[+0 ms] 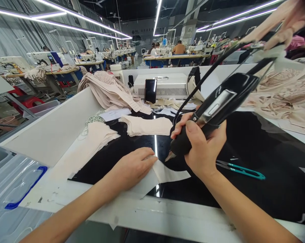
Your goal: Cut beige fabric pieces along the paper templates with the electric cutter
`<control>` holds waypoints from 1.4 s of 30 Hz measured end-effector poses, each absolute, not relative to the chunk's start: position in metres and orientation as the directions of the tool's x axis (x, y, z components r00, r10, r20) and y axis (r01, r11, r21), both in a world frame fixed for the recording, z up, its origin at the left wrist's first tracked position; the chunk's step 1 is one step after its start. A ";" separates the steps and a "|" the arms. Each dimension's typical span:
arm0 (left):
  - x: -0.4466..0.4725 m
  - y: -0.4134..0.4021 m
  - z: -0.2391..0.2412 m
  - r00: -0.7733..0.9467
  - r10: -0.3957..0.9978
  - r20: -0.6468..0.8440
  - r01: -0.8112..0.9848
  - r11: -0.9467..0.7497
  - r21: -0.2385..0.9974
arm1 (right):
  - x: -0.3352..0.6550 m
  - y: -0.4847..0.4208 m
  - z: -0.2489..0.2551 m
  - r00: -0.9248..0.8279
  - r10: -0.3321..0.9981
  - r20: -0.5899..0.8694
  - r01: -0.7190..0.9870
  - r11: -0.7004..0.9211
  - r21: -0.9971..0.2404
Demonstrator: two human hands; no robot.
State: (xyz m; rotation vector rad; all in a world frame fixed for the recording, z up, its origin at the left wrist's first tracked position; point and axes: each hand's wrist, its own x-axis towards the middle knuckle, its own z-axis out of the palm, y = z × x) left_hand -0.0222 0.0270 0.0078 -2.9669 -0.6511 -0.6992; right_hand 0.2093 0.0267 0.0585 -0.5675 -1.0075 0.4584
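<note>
My left hand (134, 167) lies with its fingers stretched over a cream fabric piece (171, 173) near the front of the table. Under it is a whiter sheet (142, 185). My right hand (203, 148) is closed round a black corded power tool (218, 104) with a silver plate on its body. The tool slants up to the right, and a small pointed tip (170, 156) shows below the fist, apart from the cream piece. Teal-handled thread snips (243, 169) lie to the right on the black glossy surface (255, 145).
Stacked cream pieces (149, 125) and another pile (99, 135) lie beyond my left hand. A phone (150, 90) leans on a white vented box (162, 84). Fabric heaps (112, 89) flank it. A blurred hand (288, 27) shows at upper right. Sewing machines fill the background.
</note>
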 end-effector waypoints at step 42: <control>-0.021 0.012 0.014 0.856 0.412 0.313 0.355 -0.908 0.224 | 0.206 0.018 0.055 0.481 0.594 0.644 -0.112 0.771 -0.627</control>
